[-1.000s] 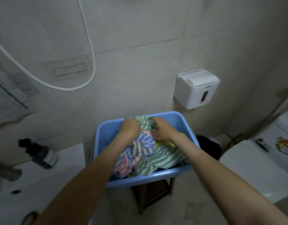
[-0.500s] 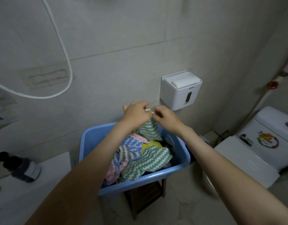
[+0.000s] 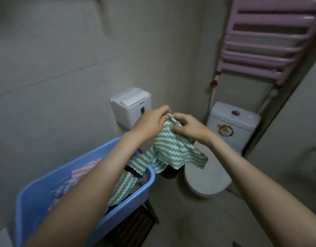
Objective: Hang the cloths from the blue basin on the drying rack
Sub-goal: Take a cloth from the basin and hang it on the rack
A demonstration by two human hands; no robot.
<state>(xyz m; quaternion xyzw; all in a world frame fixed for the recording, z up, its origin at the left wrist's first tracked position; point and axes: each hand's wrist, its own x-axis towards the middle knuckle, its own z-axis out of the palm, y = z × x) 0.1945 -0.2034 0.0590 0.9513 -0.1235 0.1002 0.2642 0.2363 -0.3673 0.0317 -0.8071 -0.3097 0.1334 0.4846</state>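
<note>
Overhead, the drying rack (image 3: pixel 271 41) is hanging well apart. Past the right rim of the blue basin (image 3: pixel 34 191) a green zigzag cloth (image 3: pixel 171 148) is dangling, left hand (image 3: pixel 150 122) and right hand (image 3: pixel 189 128) pinching its top edge; spreading and draping are likely coming next.

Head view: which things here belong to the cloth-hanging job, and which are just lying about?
Job: green-and-white zigzag cloth, pinched by left hand and right hand; blue plastic basin of cloths; pink barred drying rack.
Lying about: white wall tissue box; white ceramic toilet; dark wooden stool under the basin.
</note>
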